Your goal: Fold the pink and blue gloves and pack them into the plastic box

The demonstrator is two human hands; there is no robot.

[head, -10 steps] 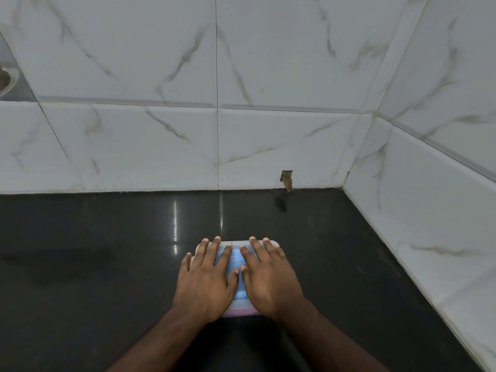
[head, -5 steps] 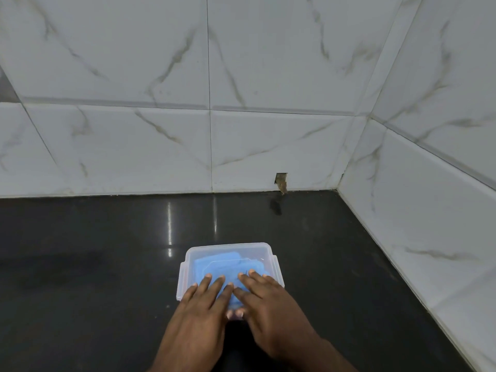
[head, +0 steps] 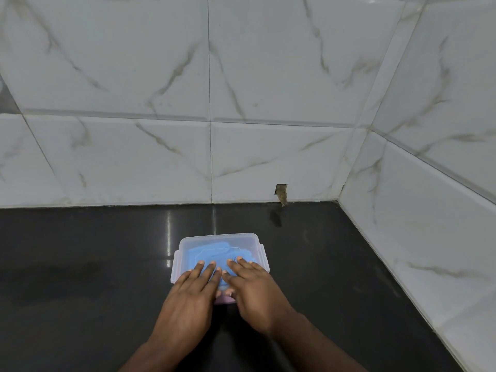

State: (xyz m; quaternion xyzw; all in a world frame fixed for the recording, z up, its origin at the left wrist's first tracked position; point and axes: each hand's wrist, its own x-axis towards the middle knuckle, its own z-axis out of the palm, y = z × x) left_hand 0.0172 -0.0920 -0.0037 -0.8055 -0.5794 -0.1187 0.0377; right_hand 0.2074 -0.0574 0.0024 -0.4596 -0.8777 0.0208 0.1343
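A small clear plastic box (head: 185,242) stands on the dark counter, its clear lid on top. Blue glove material (head: 212,253) shows through the lid, and a strip of pink glove (head: 224,299) shows at the box's near edge between my hands. My left hand (head: 192,299) lies flat with straight fingers on the near left part of the lid. My right hand (head: 255,288) lies flat beside it on the near right part. Both palms hide the near edge of the box.
The glossy black counter (head: 94,264) runs to a white marble-tiled back wall (head: 161,157) and a tiled side wall (head: 429,210) at the right, forming a corner. A small chipped hole (head: 281,191) sits in the back wall at counter level.
Both hands have slid back toward me from covering the whole lid to its near half, uncovering the far part of the box. Since half a second ago they have barely moved.
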